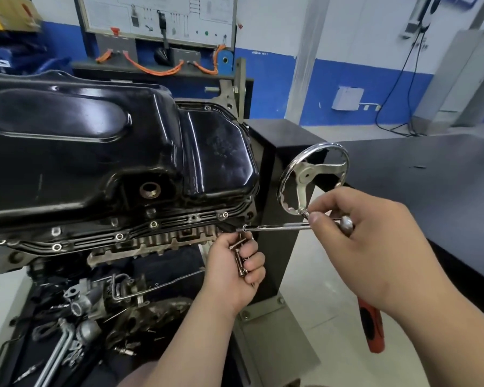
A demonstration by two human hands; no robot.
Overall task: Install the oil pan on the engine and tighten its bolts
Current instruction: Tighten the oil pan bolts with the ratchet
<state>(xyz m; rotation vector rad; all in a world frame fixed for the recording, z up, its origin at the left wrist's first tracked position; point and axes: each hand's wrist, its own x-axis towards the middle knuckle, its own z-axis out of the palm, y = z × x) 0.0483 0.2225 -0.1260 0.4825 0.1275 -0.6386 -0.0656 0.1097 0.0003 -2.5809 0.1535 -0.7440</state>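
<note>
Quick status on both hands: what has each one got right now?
Left hand: closed round a bunch of bolts.
Right hand: gripping the socket wrench, its tip at the oil pan flange.

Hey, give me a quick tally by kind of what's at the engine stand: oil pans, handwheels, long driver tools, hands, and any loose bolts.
Glossy black metal oil pan: 1
Chrome spoked handwheel: 1
Long chrome extension bar: 1
Bare hands, left hand and right hand: 2
Loose bolts gripped in the left hand: several, exact count hidden
Total: 5, plus the bolts
</note>
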